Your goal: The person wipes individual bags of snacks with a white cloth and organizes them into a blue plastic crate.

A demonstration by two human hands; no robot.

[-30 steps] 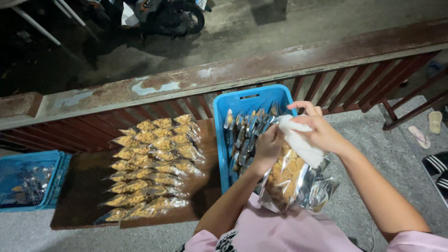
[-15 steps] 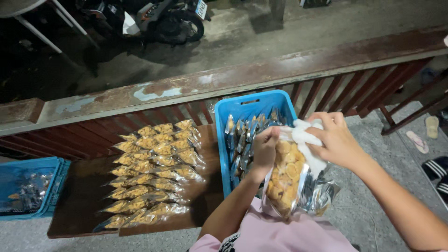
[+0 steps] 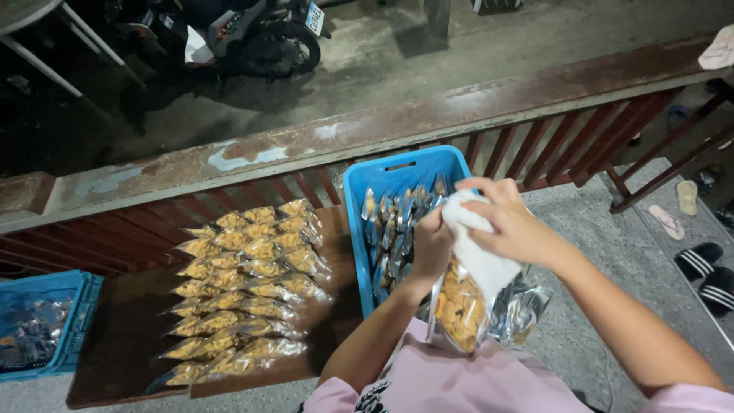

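Observation:
A clear snack bag [image 3: 459, 310] of orange-yellow crackers hangs upright over my lap. My left hand [image 3: 432, 245] grips its top left edge. A white cloth [image 3: 478, 248] is pressed against the bag's upper side under my right hand [image 3: 514, 226]. Just behind my hands stands a blue plastic crate [image 3: 382, 177] with several filled bags standing on end. Left of it, several sealed cracker bags [image 3: 245, 283] lie in rows on a dark wooden table [image 3: 115, 348].
A second blue crate [image 3: 46, 325] sits at the far left. A worn red railing [image 3: 321, 141] runs behind the table, with a parked scooter [image 3: 245, 34] below it. Sandals [image 3: 696, 268] lie on the concrete floor to the right.
My hands and the bag have stayed close together, and my right hand has shifted the cloth a little over the bag's top. The view has tilted slightly.

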